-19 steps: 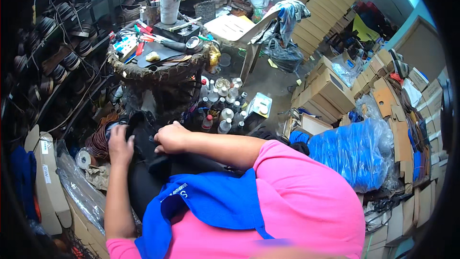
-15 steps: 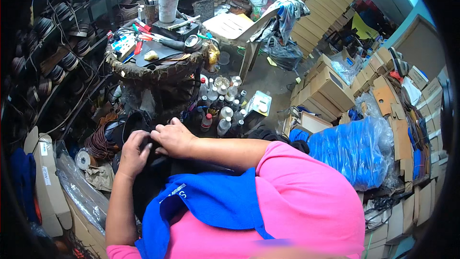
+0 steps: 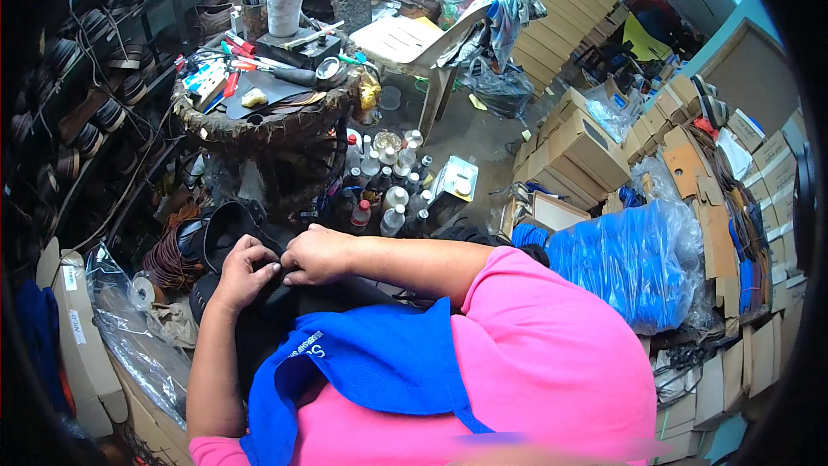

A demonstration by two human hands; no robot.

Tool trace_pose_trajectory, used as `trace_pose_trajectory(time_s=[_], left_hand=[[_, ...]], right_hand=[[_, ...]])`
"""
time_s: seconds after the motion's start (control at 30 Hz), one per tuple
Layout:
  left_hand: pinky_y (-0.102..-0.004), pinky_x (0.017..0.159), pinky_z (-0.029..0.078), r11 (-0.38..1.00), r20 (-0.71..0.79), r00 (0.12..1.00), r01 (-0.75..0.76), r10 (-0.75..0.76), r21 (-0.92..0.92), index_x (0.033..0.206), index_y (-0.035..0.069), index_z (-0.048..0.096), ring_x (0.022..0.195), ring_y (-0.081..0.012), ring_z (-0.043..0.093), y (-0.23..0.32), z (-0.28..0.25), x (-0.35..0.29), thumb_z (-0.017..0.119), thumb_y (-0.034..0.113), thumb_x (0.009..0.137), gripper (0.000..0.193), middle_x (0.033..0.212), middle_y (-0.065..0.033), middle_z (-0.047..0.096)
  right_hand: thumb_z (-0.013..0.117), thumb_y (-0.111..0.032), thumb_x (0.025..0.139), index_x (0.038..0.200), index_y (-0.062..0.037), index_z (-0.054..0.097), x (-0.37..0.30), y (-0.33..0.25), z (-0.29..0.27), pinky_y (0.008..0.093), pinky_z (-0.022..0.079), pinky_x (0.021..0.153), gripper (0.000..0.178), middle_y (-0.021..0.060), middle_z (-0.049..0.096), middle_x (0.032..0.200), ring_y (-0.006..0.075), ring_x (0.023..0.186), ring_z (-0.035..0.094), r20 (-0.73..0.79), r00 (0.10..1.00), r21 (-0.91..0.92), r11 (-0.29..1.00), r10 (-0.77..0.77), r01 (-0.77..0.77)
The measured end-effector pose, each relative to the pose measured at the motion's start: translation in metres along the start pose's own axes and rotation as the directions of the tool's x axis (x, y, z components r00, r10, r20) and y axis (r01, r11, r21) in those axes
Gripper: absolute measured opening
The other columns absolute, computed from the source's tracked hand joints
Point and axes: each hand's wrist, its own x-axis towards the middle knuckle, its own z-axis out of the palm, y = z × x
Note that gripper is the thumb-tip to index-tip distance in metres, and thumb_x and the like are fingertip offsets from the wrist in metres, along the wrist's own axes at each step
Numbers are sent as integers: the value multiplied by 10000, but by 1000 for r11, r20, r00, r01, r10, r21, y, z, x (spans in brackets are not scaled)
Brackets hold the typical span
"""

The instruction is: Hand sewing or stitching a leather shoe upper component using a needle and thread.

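Over my lap lies a black leather-like piece (image 3: 229, 223) with a curved opening like a shoe's. My left hand (image 3: 246, 273) pinches its near edge, thumb and forefinger drawn together. Close beside it on the right, my right hand (image 3: 317, 256) is closed, its fingers bent in against the same black piece. The two sets of fingertips almost meet. Anything small between them is hidden. A blue apron (image 3: 371, 349) covers part of my pink shirt below the hands.
Ahead stands a round worktable (image 3: 259, 125) bearing tools and a tall cup (image 3: 285, 2). Several bottles (image 3: 393, 207) crowd the floor beside it. Brown cord (image 3: 172, 255) lies left of my hands. Blue bundles in plastic (image 3: 617, 267) and cardboard boxes (image 3: 586, 151) stand right; shoe racks line the left.
The view has shifted slightly, so the surroundings sit a little further left and up. My right hand has turned a little, its fingers lower and more curled; both hands stay at the black piece.
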Motion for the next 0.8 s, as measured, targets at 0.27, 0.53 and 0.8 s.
trace_pose_trajectory(time_s=[0.27, 0.53, 0.8], left_hand=[[-309, 735, 427, 984, -52, 983, -175, 177, 43, 734, 27, 605, 802, -217, 522, -27, -4, 0, 711, 94, 671, 140, 791, -74, 508], [-322, 825, 427, 991, 264, 955, -129, 134, -36, 931, 55, 697, 906, -208, 529, -21, -29, 15, 711, 137, 744, 205, 886, -67, 560], [-305, 856, 435, 1000, 304, 952, -26, 25, -1, 978, 95, 710, 947, -217, 554, -15, -31, 10, 678, 125, 746, 236, 933, -78, 574]], right_hand=[[597, -200, 772, 779, 0, 554, -14, 4, -31, 398, 445, 606, 205, 178, 540, 671, 278, 639, 578, 88, 993, 353, 935, -80, 45], [645, -109, 827, 981, -58, 663, -25, 6, -33, 292, 469, 705, 163, 76, 604, 836, 182, 769, 596, -136, 990, 377, 926, 29, 25], [625, -113, 779, 946, -86, 692, -7, -2, -20, 352, 503, 712, 181, 126, 620, 855, 284, 791, 626, -84, 996, 174, 985, 29, -14]])
